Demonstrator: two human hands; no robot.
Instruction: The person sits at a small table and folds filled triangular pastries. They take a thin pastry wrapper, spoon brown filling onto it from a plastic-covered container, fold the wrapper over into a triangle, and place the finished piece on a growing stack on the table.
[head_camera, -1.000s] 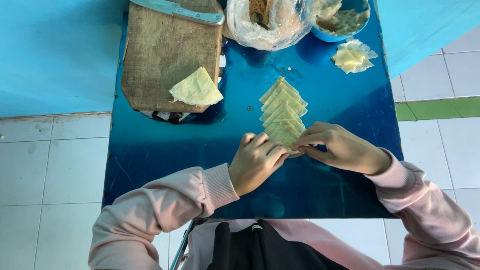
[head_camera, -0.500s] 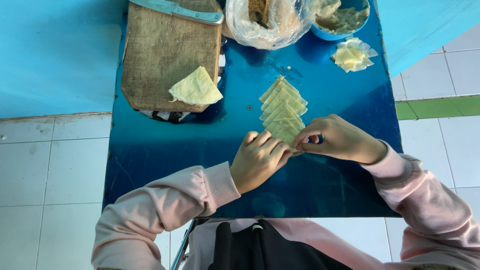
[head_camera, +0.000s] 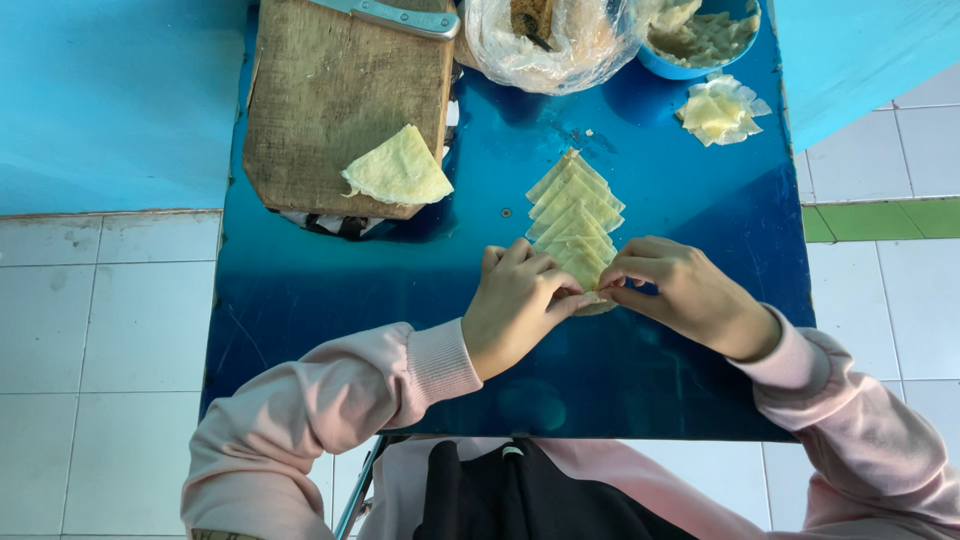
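Item, as I log it: thin wrapper (head_camera: 594, 300) at the near end of the wrapper row (head_camera: 575, 215) on the blue table (head_camera: 330, 290), pinched between left hand (head_camera: 515, 305) and right hand (head_camera: 680, 290) fingertips, looking soft, light, tearable, best gripped at its edges.

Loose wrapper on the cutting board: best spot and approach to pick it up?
Take the wedge-shaped wrapper at its lower right edge, which seems to reach the front lip of the wooden cutting board. Come from the near side with a thumb-and-finger pinch, probably sliding it slightly off the lip first: it lies flat and thin, so a straight top grab offers no purchase.
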